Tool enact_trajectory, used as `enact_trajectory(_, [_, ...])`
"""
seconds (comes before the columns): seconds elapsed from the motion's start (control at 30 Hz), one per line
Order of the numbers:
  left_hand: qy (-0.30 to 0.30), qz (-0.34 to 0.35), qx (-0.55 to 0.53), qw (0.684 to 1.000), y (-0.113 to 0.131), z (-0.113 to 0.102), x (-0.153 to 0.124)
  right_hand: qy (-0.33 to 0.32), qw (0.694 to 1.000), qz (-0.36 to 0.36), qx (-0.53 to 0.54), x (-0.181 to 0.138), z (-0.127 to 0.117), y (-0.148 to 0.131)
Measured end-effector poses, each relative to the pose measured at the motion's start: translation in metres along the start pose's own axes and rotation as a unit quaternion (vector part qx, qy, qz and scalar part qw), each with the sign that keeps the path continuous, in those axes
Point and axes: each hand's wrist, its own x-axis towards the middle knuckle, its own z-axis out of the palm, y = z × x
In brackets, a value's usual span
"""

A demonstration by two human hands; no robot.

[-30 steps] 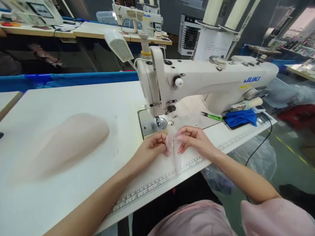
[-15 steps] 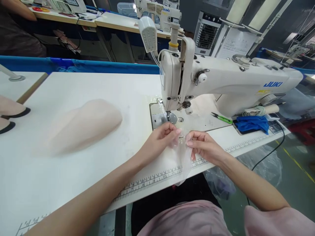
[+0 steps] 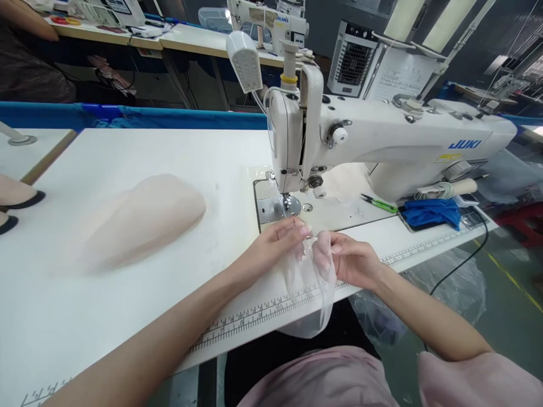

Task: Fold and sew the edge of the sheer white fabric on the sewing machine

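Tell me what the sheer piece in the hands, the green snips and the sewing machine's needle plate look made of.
Sheer piece: probably thin synthetic fabric, soft and translucent; fingers of the right hand show through.
Green snips: likely plastic handle, evenly bright green; dark blades, probably metal.
Needle plate: apparently smooth metal, given its silvery shine.

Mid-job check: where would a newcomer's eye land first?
On the big white sewing machine across the right side of the table. Then the left hand and right hand, holding sheer whitish fabric in front of it. Next, the bright blue cloth beside green snips, farther right.
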Motion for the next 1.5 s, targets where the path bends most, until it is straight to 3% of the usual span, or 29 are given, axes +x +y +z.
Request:
enact_trajectory(0.2, [0.062, -0.046, 0.029, 0.997, -0.001, -0.003, 0.001, 0.013, 1.0, -0.01, -0.02, -0.008, -0.011, 0.0])
enact_trajectory(0.3, [0.045, -0.03, 0.062, 0.997, 0.001, -0.004, 0.001, 0.032, 0.987, 0.017, -0.155, -0.015, -0.017, -0.008])
enact_trajectory(0.37, [0.05, -0.017, 0.1, 0.994, 0.002, -0.005, 0.0, 0.065, 0.944, 0.03, -0.324, -0.02, -0.018, -0.017])
enact_trajectory(0.43, [0.07, -0.002, 0.15, 0.986, 0.004, -0.003, -0.002, 0.115, 0.876, 0.007, -0.467, -0.021, -0.016, -0.027])
enact_trajectory(0.5, [0.091, 0.011, 0.207, 0.974, 0.006, -0.001, -0.003, 0.134, 0.849, -0.019, -0.511, -0.016, -0.012, -0.036])
enact_trajectory(0.63, [0.112, 0.034, 0.299, 0.947, 0.01, 0.0, -0.002, 0.073, 0.871, -0.034, -0.485, 0.01, -0.007, -0.044])
enact_trajectory(0.8, [0.136, 0.032, 0.317, 0.938, 0.014, -0.012, 0.0, 0.01, 0.88, -0.023, -0.474, 0.042, -0.012, -0.049])
enact_trajectory(1.0, [0.178, 0.052, 0.26, 0.947, -0.002, -0.019, 0.005, 0.035, 0.843, -0.096, -0.528, 0.055, -0.017, -0.044])
enact_trajectory(1.2, [0.206, 0.101, 0.283, 0.931, -0.021, -0.018, 0.007, 0.038, 0.862, -0.124, -0.489, 0.058, -0.026, -0.03])
enact_trajectory(1.5, [0.204, 0.117, 0.316, 0.919, -0.027, -0.017, 0.005, 0.041, 0.846, -0.139, -0.513, 0.055, -0.028, -0.024])
